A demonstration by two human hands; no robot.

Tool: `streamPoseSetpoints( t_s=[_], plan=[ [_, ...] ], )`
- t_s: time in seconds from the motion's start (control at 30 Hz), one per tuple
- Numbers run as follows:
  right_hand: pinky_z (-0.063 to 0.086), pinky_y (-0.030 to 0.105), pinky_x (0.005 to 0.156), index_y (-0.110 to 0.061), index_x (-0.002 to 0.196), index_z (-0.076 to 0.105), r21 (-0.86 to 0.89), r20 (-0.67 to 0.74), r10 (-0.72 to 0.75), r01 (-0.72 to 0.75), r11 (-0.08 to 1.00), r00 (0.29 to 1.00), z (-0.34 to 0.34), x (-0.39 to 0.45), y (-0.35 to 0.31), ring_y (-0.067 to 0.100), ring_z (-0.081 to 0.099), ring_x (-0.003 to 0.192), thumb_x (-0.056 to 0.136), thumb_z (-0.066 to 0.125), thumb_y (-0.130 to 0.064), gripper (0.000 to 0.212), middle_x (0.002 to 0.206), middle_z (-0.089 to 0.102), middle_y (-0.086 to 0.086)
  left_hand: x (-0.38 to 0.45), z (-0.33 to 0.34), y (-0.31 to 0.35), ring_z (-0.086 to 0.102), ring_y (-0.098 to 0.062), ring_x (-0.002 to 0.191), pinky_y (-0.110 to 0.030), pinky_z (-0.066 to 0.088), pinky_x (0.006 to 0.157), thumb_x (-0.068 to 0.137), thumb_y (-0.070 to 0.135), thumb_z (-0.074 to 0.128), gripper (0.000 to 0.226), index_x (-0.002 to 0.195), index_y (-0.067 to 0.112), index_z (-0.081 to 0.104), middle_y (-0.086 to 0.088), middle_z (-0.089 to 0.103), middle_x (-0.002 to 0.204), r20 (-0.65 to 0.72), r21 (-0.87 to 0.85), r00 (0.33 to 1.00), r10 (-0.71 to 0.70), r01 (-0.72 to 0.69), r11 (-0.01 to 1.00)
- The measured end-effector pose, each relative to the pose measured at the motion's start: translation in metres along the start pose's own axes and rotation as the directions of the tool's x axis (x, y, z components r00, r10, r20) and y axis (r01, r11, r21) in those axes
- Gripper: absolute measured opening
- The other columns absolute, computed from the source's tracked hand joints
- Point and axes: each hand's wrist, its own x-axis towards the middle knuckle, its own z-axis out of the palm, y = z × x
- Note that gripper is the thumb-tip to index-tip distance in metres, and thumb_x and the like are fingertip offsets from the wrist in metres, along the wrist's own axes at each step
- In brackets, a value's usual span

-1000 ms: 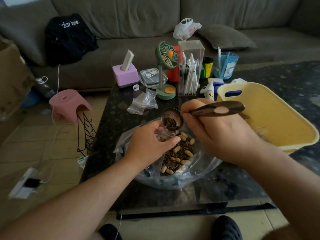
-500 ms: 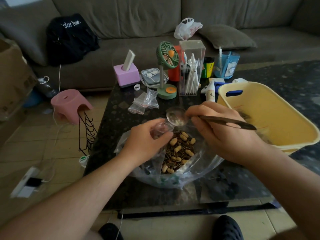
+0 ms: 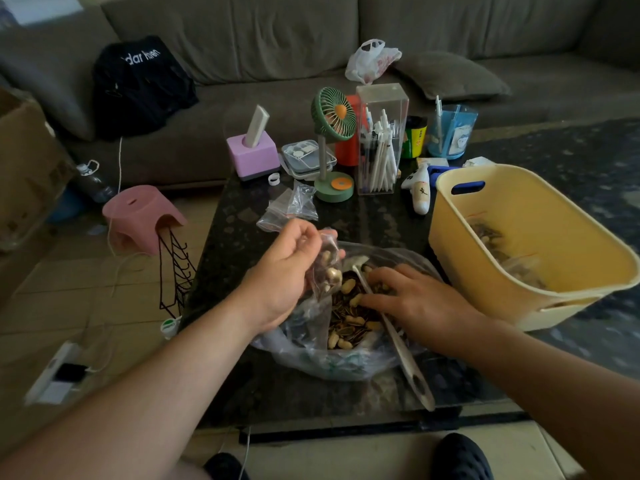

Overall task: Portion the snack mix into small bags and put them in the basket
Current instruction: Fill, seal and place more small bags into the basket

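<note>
My left hand [image 3: 287, 271] is up over the left edge of the big bag, fingers [image 3: 304, 237] curled and pinching the top of a small clear bag [image 3: 327, 268]; it hangs down from that grip with peanuts and seeds visible inside, and its lower end is touching the mix. My right hand [image 3: 415, 303] lies palm-down in the big clear bag [image 3: 346, 362], fingers [image 3: 381, 275] spread loosely on the snack mix [image 3: 349, 317], not clamped on anything I can make out. The wooden spoon [image 3: 398, 344] lies across the mix, bowl end near the far rim of the bag, handle passing under my right hand and sticking out over the near rim toward me; can't tell whether the hand is touching it. The big bag sits on the dark counter [image 3: 242, 258] right in front of me. The yellow basket [image 3: 460, 258] stands just right of it, tilted, with some filled small bags [image 3: 502, 251] in the bottom; the count isn't readable. Spare empty small bags [image 3: 294, 206] lie on the counter beyond my left hand. Farther back: green desk fan [image 3: 334, 140], clear pen box [image 3: 379, 140], purple holder [image 3: 252, 154]. Sofa [image 3: 277, 39] behind the counter.
</note>
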Motion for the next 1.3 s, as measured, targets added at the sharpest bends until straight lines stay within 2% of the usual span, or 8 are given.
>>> streamPoseSetpoints(
  t_s=[0.2, 0.4, 0.5, 0.57, 0.7, 0.83, 1.07, 1.3],
  plan=[
    [0.057, 0.03, 0.087, -0.032, 0.133, 0.067, 0.391, -0.192, 0.219, -0.13, 0.911, 0.957, -0.014, 0.01, 0.001, 0.009, 0.061, 0.106, 0.093, 0.066, -0.003, 0.049, 0.122, 0.061, -0.008, 0.0, -0.016, 0.0, 0.066, -0.016, 0.112, -0.046, 0.054, 0.107, 0.107, 0.013, 0.057, 0.031, 0.09, 0.039, 0.064, -0.005, 0.064, 0.112, 0.077, 0.476, 0.98, 0.183, -0.198, 0.857],
    [0.06, 0.033, 0.086, -0.04, 0.13, 0.064, 0.931, -0.006, 0.417, -0.147, 0.334, 0.909, -0.056, 0.027, -0.014, 0.015, 0.071, 0.095, 0.095, 0.074, -0.018, 0.043, 0.11, 0.068, -0.007, 0.001, -0.004, -0.004, 0.075, -0.024, 0.094, -0.046, 0.063, 0.084, 0.108, 0.004, 0.05, 0.022, 0.1, 0.019, 0.064, -0.013, 0.074, 0.105, -0.023, 0.151, 0.996, 0.089, -0.085, 0.985],
    [0.06, 0.032, 0.087, -0.043, 0.112, 0.07, 0.865, -0.071, 0.374, -0.13, 0.485, 0.925, -0.06, 0.031, -0.015, 0.009, 0.071, 0.095, 0.094, 0.076, -0.023, 0.027, 0.107, 0.071, -0.01, 0.0, 0.004, -0.006, 0.075, -0.018, 0.088, -0.039, 0.064, 0.077, 0.109, 0.005, 0.05, 0.028, 0.098, 0.025, 0.065, -0.007, 0.073, 0.101, -0.006, 0.136, 0.997, 0.072, -0.071, 0.988],
    [0.059, 0.03, 0.083, -0.045, 0.103, 0.07, 0.704, -0.13, 0.328, -0.146, 0.695, 0.936, -0.059, 0.03, -0.012, 0.006, 0.067, 0.093, 0.092, 0.078, -0.03, 0.02, 0.104, 0.068, -0.013, -0.001, 0.006, -0.008, 0.074, -0.029, 0.093, -0.048, 0.065, 0.085, 0.109, 0.008, 0.052, 0.032, 0.093, 0.03, 0.067, -0.011, 0.071, 0.102, 0.027, 0.196, 0.995, 0.096, -0.1, 0.976],
    [0.055, 0.025, 0.076, -0.034, 0.097, 0.071, 0.527, -0.15, 0.304, -0.184, 0.83, 0.941, -0.069, 0.027, -0.01, 0.001, 0.063, 0.083, 0.091, 0.077, -0.036, 0.008, 0.09, 0.064, -0.015, -0.003, 0.008, -0.012, 0.062, -0.052, 0.11, -0.07, 0.054, 0.097, 0.106, 0.019, 0.058, 0.022, 0.093, 0.033, 0.067, -0.021, 0.064, 0.112, 0.076, 0.296, 0.986, 0.146, -0.162, 0.941],
    [0.051, 0.013, 0.073, -0.033, 0.091, 0.073, 0.53, -0.13, 0.341, -0.226, 0.818, 0.931, -0.085, 0.027, -0.01, -0.001, 0.063, 0.078, 0.089, 0.08, -0.029, 0.007, 0.079, 0.066, -0.018, -0.001, 0.012, -0.013, 0.074, -0.023, 0.106, -0.047, 0.063, 0.095, 0.109, 0.009, 0.052, 0.027, 0.112, 0.033, 0.063, 0.001, 0.076, 0.104, 0.041, 0.132, 0.997, 0.063, -0.068, 0.989],
    [0.049, 0.007, 0.067, -0.035, 0.085, 0.071, 0.589, -0.051, 0.417, -0.31, 0.746, 0.907, -0.09, 0.03, -0.006, -0.003, 0.065, 0.079, 0.088, 0.081, -0.024, 0.016, 0.081, 0.07, -0.015, 0.001, 0.015, -0.022, 0.072, -0.02, 0.117, -0.037, 0.06, 0.099, 0.088, 0.015, 0.074, 0.053, 0.138, 0.022, 0.057, -0.003, 0.077, 0.12, 0.07, 0.006, 0.997, -0.01, 0.01, 1.0],
    [0.05, 0.011, 0.061, -0.033, 0.087, 0.073, 0.702, 0.008, 0.479, -0.347, 0.622, 0.878, -0.089, 0.022, -0.004, -0.002, 0.066, 0.07, 0.088, 0.082, -0.023, 0.014, 0.077, 0.072, -0.014, 0.001, 0.015, -0.023, 0.075, -0.017, 0.1, -0.032, 0.06, 0.09, 0.094, 0.01, 0.074, 0.02, 0.113, 0.016, 0.073, -0.001, 0.079, 0.102, 0.048, 0.065, 0.999, -0.004, 0.001, 0.998]
  ],
)
